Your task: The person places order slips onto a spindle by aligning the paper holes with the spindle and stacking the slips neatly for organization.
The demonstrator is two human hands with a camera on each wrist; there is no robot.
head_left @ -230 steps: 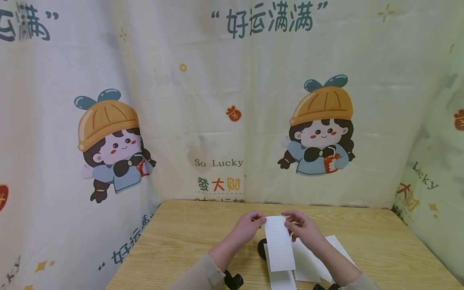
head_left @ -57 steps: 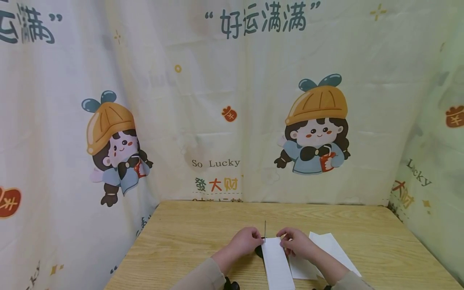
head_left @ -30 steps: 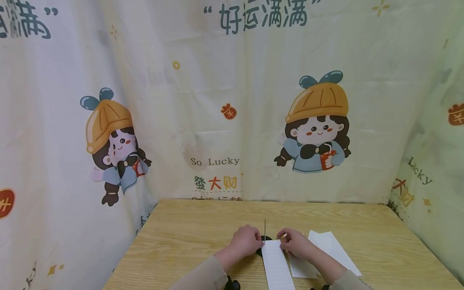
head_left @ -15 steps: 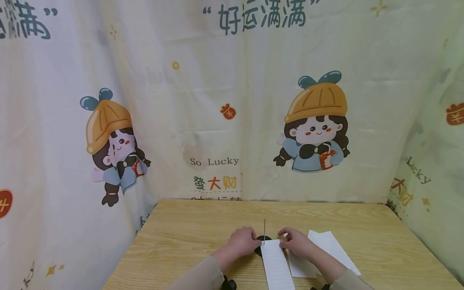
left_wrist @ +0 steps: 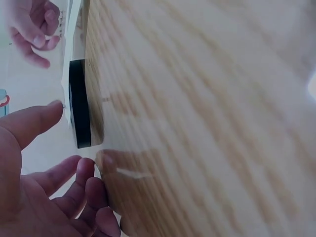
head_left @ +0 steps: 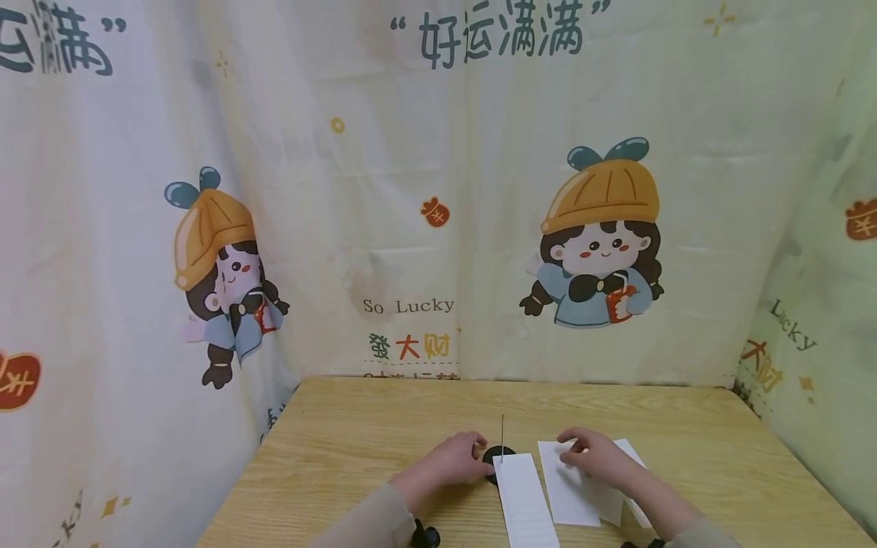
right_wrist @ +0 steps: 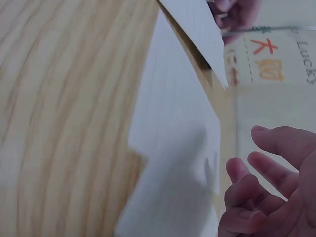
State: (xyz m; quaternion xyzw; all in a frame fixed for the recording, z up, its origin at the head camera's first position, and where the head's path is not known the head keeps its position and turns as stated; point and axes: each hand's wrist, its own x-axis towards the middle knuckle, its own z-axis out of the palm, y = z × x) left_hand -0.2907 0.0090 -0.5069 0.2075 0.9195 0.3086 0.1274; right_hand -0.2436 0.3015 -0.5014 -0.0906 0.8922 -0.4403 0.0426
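A bill spike with a round black base (head_left: 490,457) and a thin upright metal rod (head_left: 503,434) stands on the table. A white lined paper slip (head_left: 524,495) is on the rod near its far end and lies over the base. My left hand (head_left: 457,458) is beside the base, thumb tip at the paper's corner; in the left wrist view its fingers (left_wrist: 86,185) lie loosely curled, apart from the black base (left_wrist: 80,103). My right hand (head_left: 594,457) hovers with nothing in it over loose white slips (head_left: 572,495). The right wrist view shows its thumb and fingers (right_wrist: 281,140) apart.
The loose slips overlap each other to the right of the spike on the wooden table (head_left: 384,426). A cream printed curtain (head_left: 397,251) hangs behind the table and at both sides. Black wrist devices (head_left: 425,535) show near the sleeves.
Earlier, both hands held a slip raised, then lowered it onto the rod. Now my right hand has let go and moved right over the loose slips. My left thumb and fingers have spread beside the base.
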